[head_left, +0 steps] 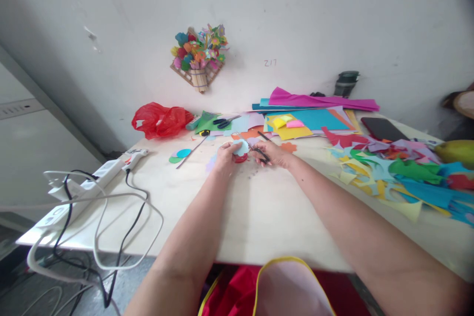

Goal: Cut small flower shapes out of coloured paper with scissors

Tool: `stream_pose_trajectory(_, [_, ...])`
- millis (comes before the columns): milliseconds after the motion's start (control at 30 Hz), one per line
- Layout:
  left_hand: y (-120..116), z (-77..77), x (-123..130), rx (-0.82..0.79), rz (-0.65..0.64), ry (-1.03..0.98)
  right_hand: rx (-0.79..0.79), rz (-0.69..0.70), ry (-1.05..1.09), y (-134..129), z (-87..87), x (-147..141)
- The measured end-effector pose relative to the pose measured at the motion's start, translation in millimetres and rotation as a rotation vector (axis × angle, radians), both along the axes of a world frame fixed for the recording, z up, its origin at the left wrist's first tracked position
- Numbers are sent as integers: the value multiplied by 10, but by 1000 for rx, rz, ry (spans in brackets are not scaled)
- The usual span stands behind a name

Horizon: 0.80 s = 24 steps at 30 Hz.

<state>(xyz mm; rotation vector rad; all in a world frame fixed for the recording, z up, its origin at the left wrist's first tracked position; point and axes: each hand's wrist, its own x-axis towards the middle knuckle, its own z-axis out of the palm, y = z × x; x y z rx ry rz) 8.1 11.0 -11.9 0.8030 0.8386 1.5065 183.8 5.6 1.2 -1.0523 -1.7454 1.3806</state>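
Note:
My left hand (224, 156) pinches a light blue paper piece (241, 148) with a scalloped edge, above the middle of the table. In my right hand (272, 153) is a pair of dark-handled scissors (262, 155), its blades pointing left at the paper's edge. Whether the blades touch the paper is too small to tell. Something red shows just under the blue paper. An orange paper flower (289, 147) lies to the right of my right hand. Blue and green paper circles (183, 153) lie to the left of my left hand.
Paper scraps (392, 168) cover the table's right side, near a phone (383, 129). Coloured sheets (326, 121) and a second pair of scissors (222, 122) lie at the back. A red plastic bag (161, 121) sits back left. A power strip (81, 190) with cables lines the left edge.

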Motion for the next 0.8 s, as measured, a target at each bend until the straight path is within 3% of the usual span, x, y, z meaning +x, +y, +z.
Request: stream_pose_trajectory(800, [51, -51, -40, 16, -18, -4, 19, 1, -10, 19, -34, 10])
